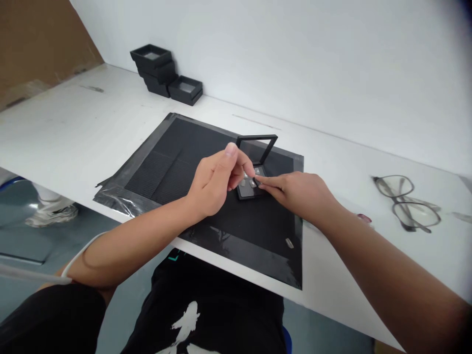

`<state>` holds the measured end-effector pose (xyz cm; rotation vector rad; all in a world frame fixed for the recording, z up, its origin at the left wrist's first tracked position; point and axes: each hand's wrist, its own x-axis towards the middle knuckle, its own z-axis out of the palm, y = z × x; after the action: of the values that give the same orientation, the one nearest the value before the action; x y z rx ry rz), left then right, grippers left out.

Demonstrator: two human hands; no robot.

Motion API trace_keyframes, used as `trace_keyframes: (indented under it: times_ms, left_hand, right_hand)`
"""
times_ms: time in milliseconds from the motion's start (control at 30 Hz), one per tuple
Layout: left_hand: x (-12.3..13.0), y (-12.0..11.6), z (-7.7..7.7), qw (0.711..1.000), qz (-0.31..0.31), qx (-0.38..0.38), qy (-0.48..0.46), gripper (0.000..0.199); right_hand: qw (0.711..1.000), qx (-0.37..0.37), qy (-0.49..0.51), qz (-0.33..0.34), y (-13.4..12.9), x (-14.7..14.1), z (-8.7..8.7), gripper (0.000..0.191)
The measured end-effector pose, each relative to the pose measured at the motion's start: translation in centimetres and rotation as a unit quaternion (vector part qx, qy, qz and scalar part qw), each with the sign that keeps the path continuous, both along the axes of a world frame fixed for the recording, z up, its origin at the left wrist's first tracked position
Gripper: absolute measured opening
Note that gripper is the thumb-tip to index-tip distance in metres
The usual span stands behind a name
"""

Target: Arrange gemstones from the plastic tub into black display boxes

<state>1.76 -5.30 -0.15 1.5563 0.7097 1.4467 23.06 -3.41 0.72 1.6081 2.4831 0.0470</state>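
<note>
A small black case (pixel 251 195) lies on the black mat, its framed lid (pixel 273 147) raised with a clear window. Several small shiny silvery pieces (pixel 243 182) sit inside, partly hidden by my fingers. My left hand (pixel 214 182) is over the case's left side, thumb raised apart from the index tip, other fingers loosely curled; nothing shows in it. The index tip reaches over the pieces. From the right, my right hand (pixel 304 194) has thumb and index finger pinched together at the case's right edge. What the pinch holds, if anything, is too small to make out.
A ribbed black mat (pixel 206 147) is taped to the white table (pixel 55 132). One small silvery piece (pixel 289 243) lies on its near right part. Black cases (pixel 158 73) are stacked by the wall, with further cases (pixel 186 91) beside them. Glasses (pixel 405 199) rest at right.
</note>
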Motion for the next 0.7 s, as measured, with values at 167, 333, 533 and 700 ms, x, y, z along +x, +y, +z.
trace_keyframes:
  times_ms: [167, 333, 533, 700]
  left_hand:
    - [-0.1, 0.2, -0.2, 0.999, 0.007, 0.0, 0.038, 0.065]
    - [-0.1, 0.2, -0.4, 0.998, 0.004, 0.0, 0.07, 0.065]
    - [-0.3, 0.2, -0.5, 0.994, 0.024, 0.04, 0.098, 0.056]
    - [-0.3, -0.1, -0.5, 0.959, 0.022, 0.145, 0.244, 0.045]
  right_hand:
    - [1.0, 0.01, 0.019, -0.006, 0.4, -0.6, -0.2, 0.035]
    - [0.991, -0.02, 0.128, -0.032, -0.2, 0.1, 0.8, 0.032]
    - [0.953, 0.022, 0.262, -0.153, -1.9, 6.4, 2.7, 0.04]
    - [0.937, 0.121, 0.219, -0.245, -2.0, 15.0, 2.4, 0.026]
